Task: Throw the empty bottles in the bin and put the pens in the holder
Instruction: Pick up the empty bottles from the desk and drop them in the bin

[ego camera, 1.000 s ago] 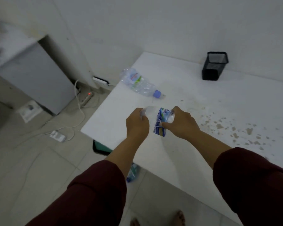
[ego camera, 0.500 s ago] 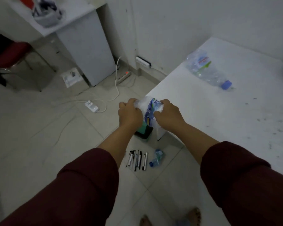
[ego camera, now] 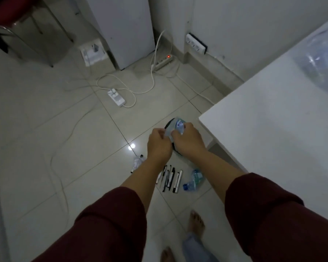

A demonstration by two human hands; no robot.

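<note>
Tiled floor [ego camera: 45, 148] below; left hand [ego camera: 158, 146] and right hand [ego camera: 187, 139] fingers clamped around crushed bottle [ego camera: 175, 127] above bin [ego camera: 168, 124].

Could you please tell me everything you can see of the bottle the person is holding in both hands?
The held bottle looks like thin clear plastic, crumpled, with a blue and white printed label facing up. The left hand and right hand grip it from either side, covering most of it, so its cap cannot be seen. It is held in the air above the tiled floor, over a dark round rim that may be the bin, just off the white table's corner. It appears empty.
</note>
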